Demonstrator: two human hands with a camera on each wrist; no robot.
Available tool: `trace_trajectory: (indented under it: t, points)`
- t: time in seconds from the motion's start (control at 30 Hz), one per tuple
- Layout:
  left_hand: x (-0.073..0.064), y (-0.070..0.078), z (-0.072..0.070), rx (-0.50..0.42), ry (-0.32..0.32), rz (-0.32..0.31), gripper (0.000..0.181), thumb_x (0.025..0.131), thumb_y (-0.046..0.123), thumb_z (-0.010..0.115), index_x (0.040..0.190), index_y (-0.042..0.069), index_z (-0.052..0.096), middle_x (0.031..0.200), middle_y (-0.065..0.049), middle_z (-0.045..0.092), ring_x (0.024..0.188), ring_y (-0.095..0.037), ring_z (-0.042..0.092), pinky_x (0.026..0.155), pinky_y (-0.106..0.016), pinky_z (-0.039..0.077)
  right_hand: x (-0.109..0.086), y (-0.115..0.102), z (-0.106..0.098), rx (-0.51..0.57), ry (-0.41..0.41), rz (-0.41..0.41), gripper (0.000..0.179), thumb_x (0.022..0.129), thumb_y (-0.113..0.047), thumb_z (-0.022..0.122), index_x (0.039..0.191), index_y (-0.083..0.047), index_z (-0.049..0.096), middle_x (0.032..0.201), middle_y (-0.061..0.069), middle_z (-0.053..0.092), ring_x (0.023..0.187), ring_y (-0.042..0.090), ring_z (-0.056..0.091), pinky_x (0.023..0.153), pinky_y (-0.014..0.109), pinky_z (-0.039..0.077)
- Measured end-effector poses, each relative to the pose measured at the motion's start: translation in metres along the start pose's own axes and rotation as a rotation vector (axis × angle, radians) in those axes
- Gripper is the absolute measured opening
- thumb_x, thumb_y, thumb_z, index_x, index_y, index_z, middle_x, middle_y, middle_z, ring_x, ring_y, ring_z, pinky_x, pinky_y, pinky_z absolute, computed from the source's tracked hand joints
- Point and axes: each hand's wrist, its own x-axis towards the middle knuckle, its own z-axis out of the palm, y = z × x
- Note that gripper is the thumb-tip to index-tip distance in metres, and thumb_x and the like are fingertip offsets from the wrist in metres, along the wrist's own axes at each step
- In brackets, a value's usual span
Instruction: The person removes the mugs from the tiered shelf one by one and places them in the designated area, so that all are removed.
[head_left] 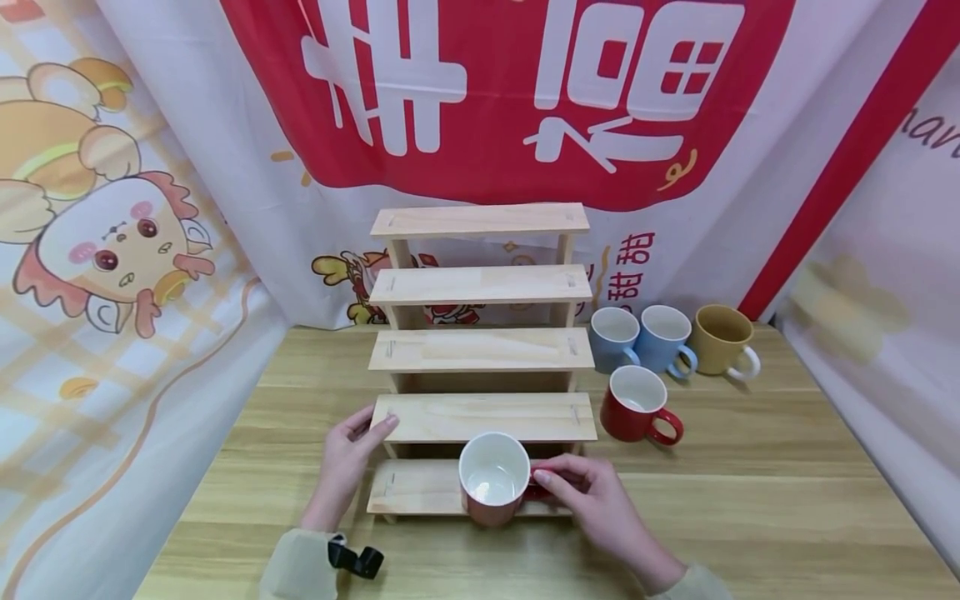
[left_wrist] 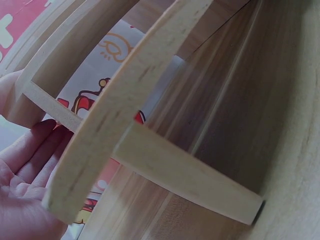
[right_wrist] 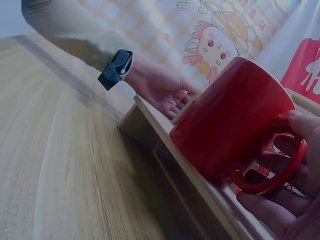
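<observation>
A wooden stepped rack [head_left: 480, 417] stands in the middle of the table. My left hand [head_left: 349, 454] pinches the left end of its second-lowest step, thumb on top and fingers beneath, as the left wrist view also shows. With my right hand [head_left: 600, 500] I hold a red mug [right_wrist: 230, 120] by its handle [right_wrist: 277, 175]. The mug, white inside, is at the lowest step [head_left: 416, 487], with its front side overlapping the step's front edge in the head view. Its handle points right.
Right of the rack stand another red mug [head_left: 626, 417], two light blue mugs [head_left: 613, 354] and a tan mug [head_left: 712, 358] with a white handle. Printed cloth [head_left: 480, 100] hangs behind and along both sides of the wooden table [head_left: 750, 517].
</observation>
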Motion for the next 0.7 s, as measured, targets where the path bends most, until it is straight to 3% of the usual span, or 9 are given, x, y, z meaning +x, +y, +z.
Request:
trace_trajectory:
  t: [0.43,0.7]
  points:
    - [-0.0010,-0.0008,0.0004,0.010,0.004,-0.004,0.059,0.091,0.028,0.080,0.139,-0.001,0.058,0.137,-0.017,0.060,0.118,-0.016,0.060,0.095,-0.020,0.050,-0.0008,0.0027,0.0008,0.011,0.021,-0.063,0.014,0.097,-0.017,0.073,0.106,-0.008,0.077,0.103,0.004,0.076,0.094,0.023,0.072,0.082,0.032,0.060]
    - [-0.0014,-0.0009,0.0000,0.001,0.000,-0.005,0.059,0.092,0.027,0.080,0.140,-0.001,0.058,0.139,-0.017,0.059,0.123,-0.021,0.058,0.095,-0.020,0.050,-0.0039,0.0006,-0.0054,-0.006,0.034,-0.108,0.013,0.096,-0.017,0.073,0.106,-0.009,0.077,0.101,0.003,0.076,0.090,0.023,0.071,0.078,0.034,0.061]
